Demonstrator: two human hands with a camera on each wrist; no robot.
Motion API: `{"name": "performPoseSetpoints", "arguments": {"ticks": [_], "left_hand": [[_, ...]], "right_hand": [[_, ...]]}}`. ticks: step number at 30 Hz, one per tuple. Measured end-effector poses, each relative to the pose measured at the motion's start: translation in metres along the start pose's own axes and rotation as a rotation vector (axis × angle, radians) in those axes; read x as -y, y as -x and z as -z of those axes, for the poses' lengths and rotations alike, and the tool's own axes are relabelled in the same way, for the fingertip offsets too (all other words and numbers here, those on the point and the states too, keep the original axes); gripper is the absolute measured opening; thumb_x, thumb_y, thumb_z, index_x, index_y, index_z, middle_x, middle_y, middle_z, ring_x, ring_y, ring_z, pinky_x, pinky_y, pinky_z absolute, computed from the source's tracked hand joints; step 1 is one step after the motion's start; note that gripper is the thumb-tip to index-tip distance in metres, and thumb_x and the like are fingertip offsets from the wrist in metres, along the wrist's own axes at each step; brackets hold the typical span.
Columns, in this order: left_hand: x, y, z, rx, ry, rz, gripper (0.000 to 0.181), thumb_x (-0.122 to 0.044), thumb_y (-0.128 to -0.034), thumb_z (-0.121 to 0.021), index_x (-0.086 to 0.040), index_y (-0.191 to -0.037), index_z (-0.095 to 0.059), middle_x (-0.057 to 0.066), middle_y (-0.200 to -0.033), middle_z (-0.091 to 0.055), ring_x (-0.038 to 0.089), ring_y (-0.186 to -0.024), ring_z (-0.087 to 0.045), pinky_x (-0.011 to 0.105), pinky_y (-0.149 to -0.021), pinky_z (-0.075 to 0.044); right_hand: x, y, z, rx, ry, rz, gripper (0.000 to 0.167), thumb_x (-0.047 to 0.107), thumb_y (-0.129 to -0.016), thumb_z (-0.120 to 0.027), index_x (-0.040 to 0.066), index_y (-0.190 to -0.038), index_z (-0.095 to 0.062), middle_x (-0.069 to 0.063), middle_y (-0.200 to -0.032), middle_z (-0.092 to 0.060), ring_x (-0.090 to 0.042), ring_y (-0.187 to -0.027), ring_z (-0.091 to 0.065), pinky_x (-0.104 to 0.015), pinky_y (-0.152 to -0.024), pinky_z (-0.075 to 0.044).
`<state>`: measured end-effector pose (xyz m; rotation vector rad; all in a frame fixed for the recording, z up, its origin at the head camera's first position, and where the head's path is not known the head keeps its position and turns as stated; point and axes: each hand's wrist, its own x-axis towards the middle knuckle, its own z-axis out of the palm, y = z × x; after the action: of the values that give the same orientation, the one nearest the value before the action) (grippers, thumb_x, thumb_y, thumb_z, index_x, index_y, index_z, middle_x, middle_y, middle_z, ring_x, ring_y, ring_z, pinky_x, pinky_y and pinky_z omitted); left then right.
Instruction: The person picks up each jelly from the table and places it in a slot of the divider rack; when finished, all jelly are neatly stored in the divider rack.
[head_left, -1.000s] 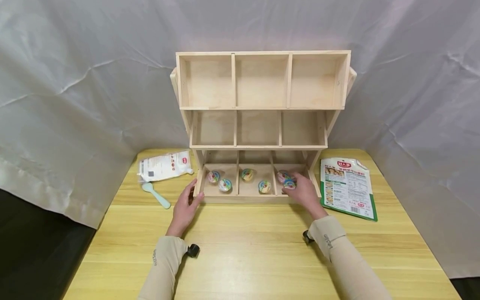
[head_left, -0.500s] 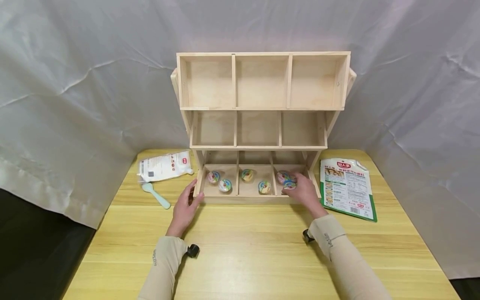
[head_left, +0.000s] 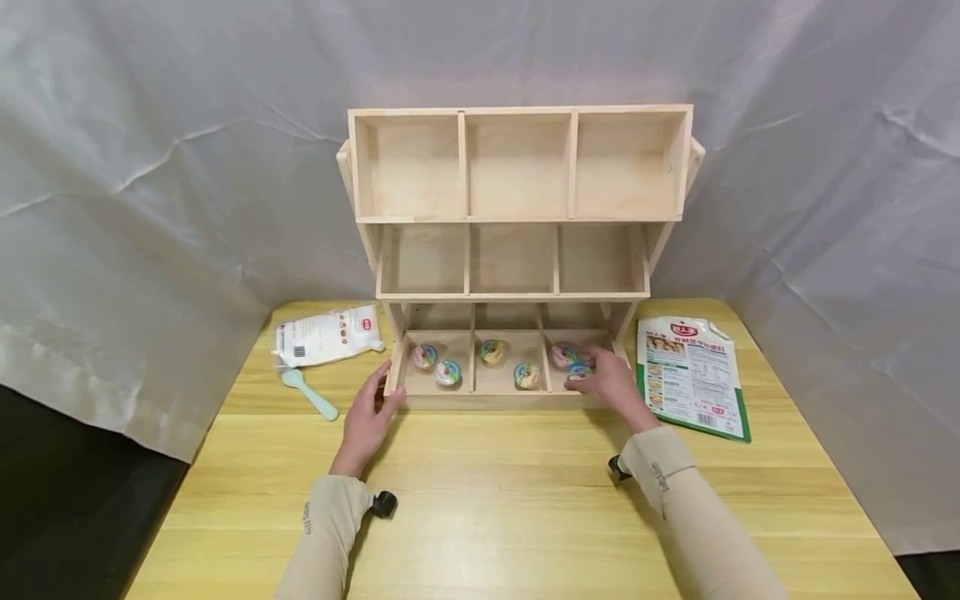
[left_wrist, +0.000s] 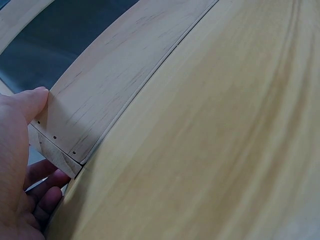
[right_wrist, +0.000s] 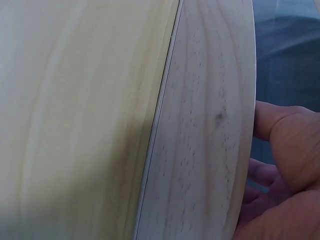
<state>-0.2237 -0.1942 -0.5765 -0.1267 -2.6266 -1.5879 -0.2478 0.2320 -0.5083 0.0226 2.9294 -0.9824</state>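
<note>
A three-tier wooden shelf (head_left: 517, 401) with divided compartments stands on the table. My left hand (head_left: 367, 423) grips the front left corner of its bottom tray; in the left wrist view the thumb (left_wrist: 36, 102) lies on the top edge and the fingers curl behind the side. In the bottom right compartment my right hand (head_left: 613, 385) pinches a small jelly cup (head_left: 578, 369) with a blue-rimmed lid. Another jelly cup (head_left: 564, 356) with a pinkish lid sits just behind it. The tray's front board (right_wrist: 210, 120) hides the held cup in the right wrist view.
Two jelly cups, one of them white-lidded (head_left: 447, 373), lie in the left bottom compartment, and two yellowish ones (head_left: 527, 376) in the middle. A white packet (head_left: 326, 335) and a pale green spoon (head_left: 310, 394) lie left; a green-edged pouch (head_left: 692, 379) lies right.
The head view has shifted slightly. My right hand still holds the jelly cup in the right compartment, with the cup a little farther from the pinkish one. The left hand keeps its grip on the corner.
</note>
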Motion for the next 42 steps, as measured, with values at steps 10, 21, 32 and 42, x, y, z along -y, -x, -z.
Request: {"name": "performPoseSetpoints", "arguments": {"ticks": [10,21,32,42], "left_hand": [[0.0000,0.0004,-0.0004,-0.002,0.003,-0.003,0.066,-0.044,-0.1041,-0.061,-0.024,-0.162,-0.036,0.022,-0.149,-0.054,0.037,-0.130,-0.057,0.053,-0.111,-0.047],[0.0003,0.0002,-0.0010,-0.010,0.003,-0.011,0.065,-0.042,-0.1046,-0.061,-0.023,-0.162,-0.036,0.023,-0.147,-0.055,0.037,-0.129,-0.058,0.053,-0.111,-0.047],[0.0007,-0.0013,-0.0010,-0.012,-0.003,-0.006,0.065,-0.040,-0.1044,-0.062,-0.022,-0.161,-0.037,0.022,-0.148,-0.055,0.037,-0.132,-0.057,0.052,-0.112,-0.047],[0.0014,-0.0015,-0.0018,-0.006,-0.004,0.015,0.066,-0.043,-0.1043,-0.061,-0.024,-0.162,-0.035,0.021,-0.148,-0.055,0.036,-0.130,-0.058,0.052,-0.110,-0.047]], "right_hand": [[0.0016,0.0044,0.0003,0.001,-0.023,-0.001,0.070,0.027,-0.086,-0.085,-0.004,-0.143,-0.056,-0.032,-0.130,-0.065,-0.046,-0.114,-0.064,-0.054,-0.090,-0.055],[0.0019,0.0061,0.0000,-0.026,-0.001,-0.003,0.061,0.028,-0.085,-0.085,-0.005,-0.132,-0.064,-0.028,-0.123,-0.070,-0.040,-0.106,-0.066,-0.052,-0.088,-0.055],[-0.0006,0.0058,-0.0009,-0.011,0.004,-0.027,0.064,0.031,-0.088,-0.083,-0.003,-0.138,-0.061,-0.027,-0.127,-0.068,-0.044,-0.114,-0.064,-0.055,-0.093,-0.053],[-0.0021,0.0101,-0.0048,-0.056,-0.040,0.014,0.062,0.032,-0.088,-0.084,-0.001,-0.136,-0.062,-0.025,-0.120,-0.069,-0.038,-0.106,-0.066,-0.047,-0.081,-0.056]]}}
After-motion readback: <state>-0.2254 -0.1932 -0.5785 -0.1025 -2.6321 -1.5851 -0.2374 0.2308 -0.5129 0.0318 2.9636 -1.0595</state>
